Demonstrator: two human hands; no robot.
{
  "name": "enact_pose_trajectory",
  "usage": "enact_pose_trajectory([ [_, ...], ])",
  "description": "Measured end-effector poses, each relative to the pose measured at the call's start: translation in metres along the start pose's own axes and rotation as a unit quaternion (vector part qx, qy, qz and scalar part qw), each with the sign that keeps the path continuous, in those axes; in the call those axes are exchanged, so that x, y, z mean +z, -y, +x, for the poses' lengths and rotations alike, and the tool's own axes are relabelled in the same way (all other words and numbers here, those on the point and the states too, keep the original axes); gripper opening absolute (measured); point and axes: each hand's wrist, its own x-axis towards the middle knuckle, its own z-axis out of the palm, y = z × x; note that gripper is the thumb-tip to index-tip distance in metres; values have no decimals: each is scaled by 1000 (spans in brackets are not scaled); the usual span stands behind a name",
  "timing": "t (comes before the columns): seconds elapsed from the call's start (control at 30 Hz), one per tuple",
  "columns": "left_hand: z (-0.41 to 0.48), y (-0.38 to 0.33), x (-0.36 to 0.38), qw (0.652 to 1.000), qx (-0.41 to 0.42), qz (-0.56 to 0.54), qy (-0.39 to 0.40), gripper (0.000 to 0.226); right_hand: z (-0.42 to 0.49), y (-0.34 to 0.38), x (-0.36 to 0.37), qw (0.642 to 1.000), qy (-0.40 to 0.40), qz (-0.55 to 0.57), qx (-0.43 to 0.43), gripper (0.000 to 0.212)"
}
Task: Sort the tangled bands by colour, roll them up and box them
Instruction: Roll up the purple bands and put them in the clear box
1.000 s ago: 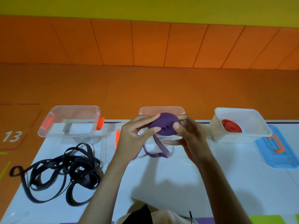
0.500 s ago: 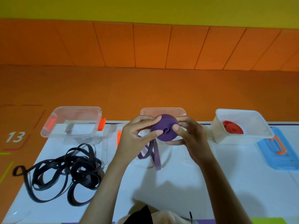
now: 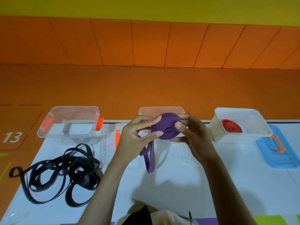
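Both hands hold a purple band roll point(image 3: 167, 127) above the table, in front of the middle clear box point(image 3: 161, 109). My left hand point(image 3: 136, 137) pinches its left side between thumb and fingers. My right hand point(image 3: 193, 137) grips its right side, thumb on the face. A short loose purple tail point(image 3: 150, 158) hangs down to the table. A tangled black band point(image 3: 65, 172) lies at the left. A rolled red band point(image 3: 231, 127) sits in the white box point(image 3: 259, 125) at the right.
An empty clear box with orange clasps point(image 3: 69, 111) stands at the back left. A clear lid with an orange clip point(image 3: 110, 143) lies beside it. A blue lid with an orange handle point(image 3: 279, 151) lies at the far right. White table point(image 3: 186, 184) spreads below my arms.
The loose purple tail has grown shorter as the roll turned in my hands. The camera view shifted slightly; the boxes and black band stayed put.
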Motion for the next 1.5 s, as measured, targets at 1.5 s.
enact_pose_trajectory([
  [1.5,1,-18,-3,998,49,-34,-20,38,4,8,-2,999,8,-19,-27,33],
])
